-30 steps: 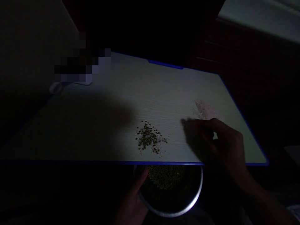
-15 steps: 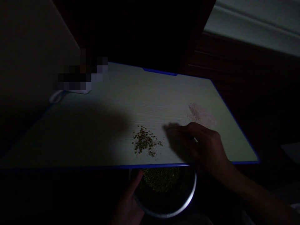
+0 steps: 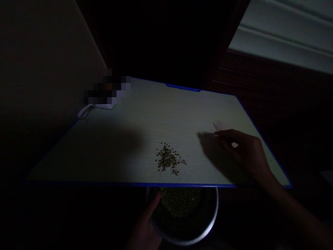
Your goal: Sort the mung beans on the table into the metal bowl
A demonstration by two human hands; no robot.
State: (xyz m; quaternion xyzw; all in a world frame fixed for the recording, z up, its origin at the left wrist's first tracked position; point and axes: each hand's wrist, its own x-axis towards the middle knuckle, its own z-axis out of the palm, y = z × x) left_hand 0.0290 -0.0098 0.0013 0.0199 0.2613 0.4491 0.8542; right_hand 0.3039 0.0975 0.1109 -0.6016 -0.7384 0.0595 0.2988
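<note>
Below the near edge of the table, my left hand [image 3: 148,222] is closed on the rim of a metal bowl [image 3: 208,227], thumb inside. Green beans [image 3: 180,201], like mung beans, lie in the bowl, partly hidden by the table edge. A small heap of the same beans [image 3: 168,159] with pale bits among them rests on the tabletop. To its right, above the surface, is my right hand [image 3: 244,147], thumb and fingers pinched together. What they hold, if anything, is too small and dark to make out. Just beyond the fingertips lies a patch of pinkish-brown debris [image 3: 218,125].
The pale folding table [image 3: 166,107] has a blue edge. At its far left corner stands a blurred-out object with a white base [image 3: 108,105] and a white strap [image 3: 84,111]. A plain wall-like surface [image 3: 47,69] rises at left. The room is dark.
My right hand has moved right, away from the bean heap and over the debris patch, covering more of it. My left hand keeps hold of the bowl. The view has shifted slightly.
</note>
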